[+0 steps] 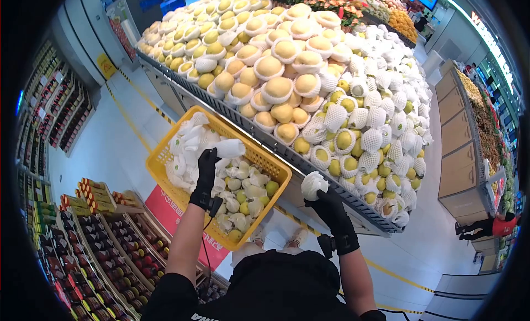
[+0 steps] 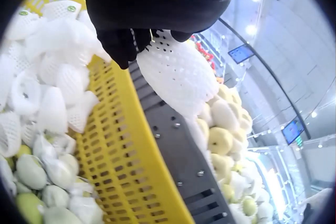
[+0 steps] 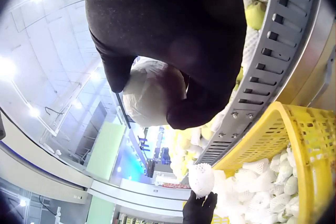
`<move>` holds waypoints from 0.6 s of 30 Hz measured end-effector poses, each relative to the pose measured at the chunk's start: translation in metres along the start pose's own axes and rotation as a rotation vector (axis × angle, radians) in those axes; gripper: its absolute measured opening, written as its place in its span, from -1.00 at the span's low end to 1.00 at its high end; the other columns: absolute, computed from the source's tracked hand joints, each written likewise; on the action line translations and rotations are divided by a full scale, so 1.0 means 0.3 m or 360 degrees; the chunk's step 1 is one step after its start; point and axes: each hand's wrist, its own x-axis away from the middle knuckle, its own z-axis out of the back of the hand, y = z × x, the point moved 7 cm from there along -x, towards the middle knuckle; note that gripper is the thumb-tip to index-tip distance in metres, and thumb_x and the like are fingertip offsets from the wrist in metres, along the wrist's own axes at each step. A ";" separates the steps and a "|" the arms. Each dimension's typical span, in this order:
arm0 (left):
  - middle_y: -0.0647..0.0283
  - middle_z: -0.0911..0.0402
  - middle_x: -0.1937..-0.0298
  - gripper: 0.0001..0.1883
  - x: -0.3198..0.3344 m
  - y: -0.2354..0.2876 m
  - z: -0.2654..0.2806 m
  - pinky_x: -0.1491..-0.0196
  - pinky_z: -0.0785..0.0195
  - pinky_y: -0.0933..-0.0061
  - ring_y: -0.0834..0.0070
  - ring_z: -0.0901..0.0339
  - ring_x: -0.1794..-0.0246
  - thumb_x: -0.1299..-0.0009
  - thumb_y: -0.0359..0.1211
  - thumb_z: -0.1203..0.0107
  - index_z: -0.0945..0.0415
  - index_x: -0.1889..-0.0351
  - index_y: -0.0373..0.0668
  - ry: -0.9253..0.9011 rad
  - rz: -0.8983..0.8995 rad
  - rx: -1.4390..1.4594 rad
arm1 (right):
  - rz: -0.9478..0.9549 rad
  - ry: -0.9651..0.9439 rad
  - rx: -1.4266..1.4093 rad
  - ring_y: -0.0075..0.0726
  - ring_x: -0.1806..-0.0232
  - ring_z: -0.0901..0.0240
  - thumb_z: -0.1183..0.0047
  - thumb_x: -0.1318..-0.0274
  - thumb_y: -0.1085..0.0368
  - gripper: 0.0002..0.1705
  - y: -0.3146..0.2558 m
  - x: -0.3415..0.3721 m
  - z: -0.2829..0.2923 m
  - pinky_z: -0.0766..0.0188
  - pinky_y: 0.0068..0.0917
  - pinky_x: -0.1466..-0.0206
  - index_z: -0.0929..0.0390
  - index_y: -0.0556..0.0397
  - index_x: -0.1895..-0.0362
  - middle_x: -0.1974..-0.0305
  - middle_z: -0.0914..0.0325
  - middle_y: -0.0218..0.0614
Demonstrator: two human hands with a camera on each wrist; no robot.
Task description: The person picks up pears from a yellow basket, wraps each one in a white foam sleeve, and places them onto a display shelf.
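Observation:
My gloved left hand (image 1: 206, 169) pinches a white foam net sleeve (image 1: 232, 148) by one end, over the yellow crate (image 1: 153, 162). In the left wrist view the sleeve (image 2: 176, 74) hangs from the fingertips, its mesh holes showing. My gloved right hand (image 1: 333, 211) grips a round fruit in a thin white wrapper (image 1: 314, 185), beside the display's front edge. Fingers and thumb curl round this wrapped fruit (image 3: 152, 93) in the right wrist view. Inside the crate, wrapped green fruits (image 1: 237, 194) lie beside a heap of loose foam sleeves (image 1: 187, 141).
A sloping display of yellow fruits (image 1: 276, 89) and net-sleeved pears (image 1: 381, 122) rises ahead behind a grey slotted rail (image 1: 259, 134). Shelves of jars (image 1: 118, 238) stand at lower left. A red floor mat (image 1: 165, 210) lies under the crate. A person in red (image 1: 502, 226) is far right.

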 end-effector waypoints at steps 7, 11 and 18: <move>0.26 -0.55 0.16 -0.75 0.212 0.201 -0.440 -0.07 -0.38 0.27 0.44 -0.49 0.12 -0.38 -0.25 -0.02 -0.45 0.07 -0.17 -0.0355 0.0420 0.0581 | 0.0223 0.0005 0.0130 -0.22 0.02 -0.46 -0.17 -0.03 0.20 -0.33 -0.193 0.078 0.077 -0.50 -0.28 0.03 -0.25 0.17 -0.20 0.00 -0.46 -0.18; 0.20 -0.48 0.00 -0.68 0.345 0.304 -0.682 -0.14 -0.35 0.20 0.35 -0.45 -0.06 -0.38 -0.22 -0.01 -0.40 -0.02 -0.17 -0.0535 0.0528 0.0633 | 0.0339 0.0086 0.0127 -0.18 -0.02 -0.45 -0.16 -0.02 0.29 -0.28 -0.309 0.140 0.123 -0.50 -0.25 -0.02 -0.16 0.14 -0.26 -0.07 -0.40 -0.14; 0.27 -0.48 0.15 -0.75 0.452 0.375 -0.972 0.15 -0.42 0.53 0.51 -0.48 0.16 -0.39 -0.32 -0.04 -0.39 0.04 -0.23 -0.0606 0.0246 0.0194 | 0.0529 0.0265 0.0018 -0.18 -0.02 -0.47 -0.18 0.08 0.49 -0.22 -0.447 0.238 0.267 -0.53 -0.30 -0.02 -0.13 0.19 -0.26 -0.05 -0.40 -0.08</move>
